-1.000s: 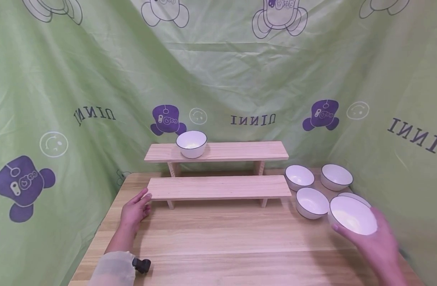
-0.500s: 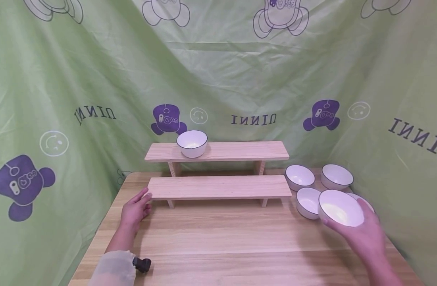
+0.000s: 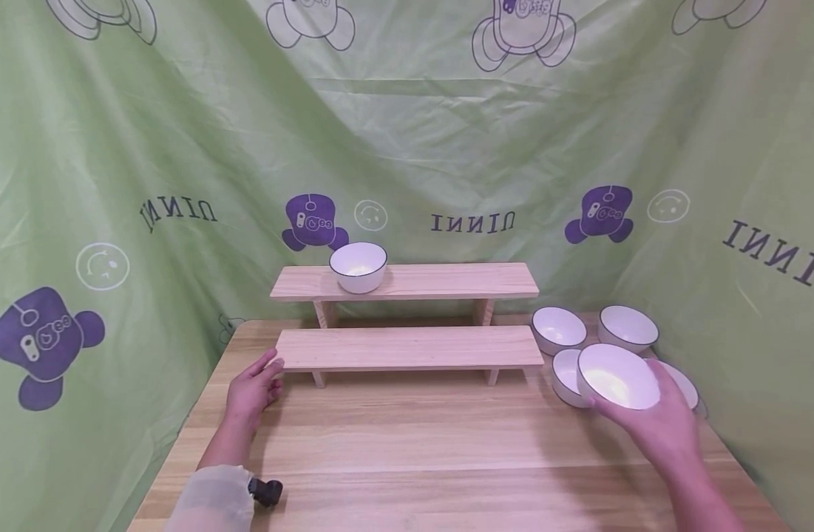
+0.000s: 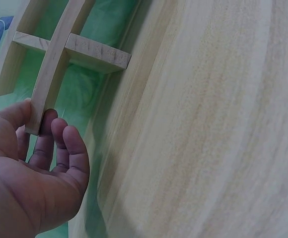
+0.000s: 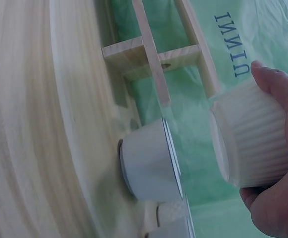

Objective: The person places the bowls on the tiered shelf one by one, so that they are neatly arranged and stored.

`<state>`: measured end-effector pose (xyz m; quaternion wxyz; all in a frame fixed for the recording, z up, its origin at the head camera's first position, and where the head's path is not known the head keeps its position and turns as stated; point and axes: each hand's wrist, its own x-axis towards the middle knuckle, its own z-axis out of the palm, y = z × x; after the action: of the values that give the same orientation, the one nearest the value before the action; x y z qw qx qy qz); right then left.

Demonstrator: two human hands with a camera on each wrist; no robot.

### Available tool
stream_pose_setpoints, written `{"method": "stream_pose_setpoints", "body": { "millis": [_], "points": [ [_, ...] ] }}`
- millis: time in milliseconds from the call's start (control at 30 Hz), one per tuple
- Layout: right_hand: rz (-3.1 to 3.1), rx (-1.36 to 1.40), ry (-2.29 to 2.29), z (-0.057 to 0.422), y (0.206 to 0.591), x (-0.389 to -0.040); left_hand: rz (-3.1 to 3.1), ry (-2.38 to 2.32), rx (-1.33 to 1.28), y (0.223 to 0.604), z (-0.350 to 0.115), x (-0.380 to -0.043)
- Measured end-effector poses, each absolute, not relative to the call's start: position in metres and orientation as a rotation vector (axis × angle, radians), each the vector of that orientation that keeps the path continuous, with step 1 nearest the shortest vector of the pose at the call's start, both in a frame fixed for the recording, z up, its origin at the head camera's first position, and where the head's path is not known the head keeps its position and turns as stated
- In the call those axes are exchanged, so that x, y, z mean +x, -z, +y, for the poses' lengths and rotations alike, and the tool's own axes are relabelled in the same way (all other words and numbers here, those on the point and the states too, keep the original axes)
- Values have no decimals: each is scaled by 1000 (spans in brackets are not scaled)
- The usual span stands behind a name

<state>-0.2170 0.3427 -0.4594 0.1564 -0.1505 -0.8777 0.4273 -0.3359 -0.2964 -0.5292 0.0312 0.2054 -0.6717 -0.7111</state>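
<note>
My left hand (image 3: 250, 388) pinches the left end of the lower board (image 3: 407, 348) of a two-tier wooden shelf; in the left wrist view the thumb lies on one side of the board end (image 4: 39, 111) and fingers on the other. In my right hand (image 3: 669, 425) is a white bowl (image 3: 618, 378) with a dark rim, mouth up and tilted. Its ribbed outside (image 5: 255, 134) shows in the right wrist view, thumb on one side, fingers mostly hidden. The held bowl overlaps another white bowl (image 3: 566, 378) standing on the table.
One white bowl (image 3: 358, 270) sits left of centre on the upper board (image 3: 453, 279). More white bowls stand at the table's right side: one behind (image 3: 558, 330), one at the back corner (image 3: 628, 329), one partly hidden by my right hand (image 3: 684, 386). Green printed cloth (image 3: 407, 148) hangs around the table.
My right hand has carried the bowl left and slightly away from me, from the right edge to over the neighbouring bowl. The left hand has stayed at the board's end.
</note>
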Motion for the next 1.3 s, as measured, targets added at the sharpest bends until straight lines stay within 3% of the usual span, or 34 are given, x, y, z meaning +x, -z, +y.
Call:
{"method": "stream_pose_setpoints", "body": {
  "millis": [1300],
  "points": [
    [-2561, -190, -1235, 277, 433, -274, -2049, 2210, 608, 529, -298, -338]
  ]
}}
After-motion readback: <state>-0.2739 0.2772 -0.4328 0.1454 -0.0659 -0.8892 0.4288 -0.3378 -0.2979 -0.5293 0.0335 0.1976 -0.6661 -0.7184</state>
